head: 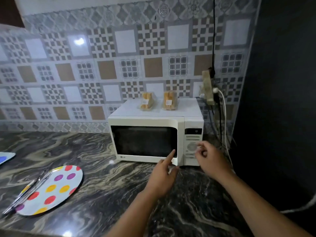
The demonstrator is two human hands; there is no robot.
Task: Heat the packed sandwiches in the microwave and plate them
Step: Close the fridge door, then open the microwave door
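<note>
A white microwave [181, 124] stands on the marble counter with its door closed. Two packed sandwiches in clear wrap sit on its top, one on the left [147, 101] and one on the right [169, 100]. My left hand [162, 175] holds nothing; its index finger points at the door's lower right corner. My right hand [211, 159] hovers in front of the control panel with fingers loosely spread and empty. A polka-dot plate [56, 187] lies on the counter at the left.
Metal tongs [25, 194] rest across the plate's left side. Part of a second plate [5, 157] shows at the far left edge. A power strip [209, 88] with cables hangs right of the microwave. A dark wall [282, 100] closes the right side.
</note>
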